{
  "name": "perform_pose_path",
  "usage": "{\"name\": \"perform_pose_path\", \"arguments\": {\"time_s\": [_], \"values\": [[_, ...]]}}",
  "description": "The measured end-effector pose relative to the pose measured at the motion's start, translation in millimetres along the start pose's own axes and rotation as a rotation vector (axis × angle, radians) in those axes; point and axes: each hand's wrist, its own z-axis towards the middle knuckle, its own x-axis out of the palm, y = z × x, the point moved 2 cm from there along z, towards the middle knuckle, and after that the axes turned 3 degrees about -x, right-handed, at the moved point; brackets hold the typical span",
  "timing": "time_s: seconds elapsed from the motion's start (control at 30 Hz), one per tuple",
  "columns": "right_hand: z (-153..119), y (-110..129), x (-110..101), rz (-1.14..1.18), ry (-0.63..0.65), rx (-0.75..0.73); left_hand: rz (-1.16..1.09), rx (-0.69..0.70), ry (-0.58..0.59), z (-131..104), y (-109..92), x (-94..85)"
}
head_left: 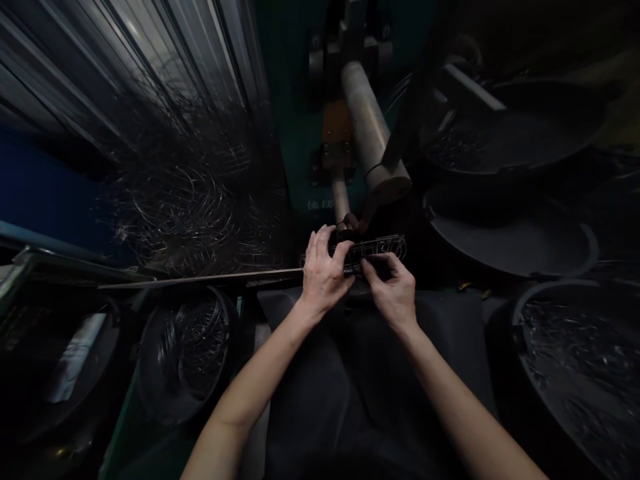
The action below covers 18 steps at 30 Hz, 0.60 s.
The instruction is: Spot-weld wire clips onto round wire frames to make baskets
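The flat dark metal wire frame [373,250] lies crosswise, long axis left to right; my left hand [325,273] grips its near-left end, my right hand [395,290] pinches beneath its middle.

A tangled heap of wire rings [185,200] is lying at the left in front of a ribbed metal wall [125,60], with a dark bucket of more rings [187,350] sitting just below it. A pale cylinder [373,130] is jutting down from the green machine [295,133] in the middle. Shallow dark basins [510,230] are stacking up at the right, one above holding glinting metal bits [465,143], and a large tub of shiny scraps [580,360] is sitting at the lower right.
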Motion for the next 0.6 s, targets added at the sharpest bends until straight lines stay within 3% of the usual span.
{"name": "perform_pose_path", "arguments": {"time_s": [0.6], "values": [[10.7,-4.4,0.2,-0.053,-0.021,-0.152,-0.047,0.014,-0.074,9.6,2.6,2.2]]}}
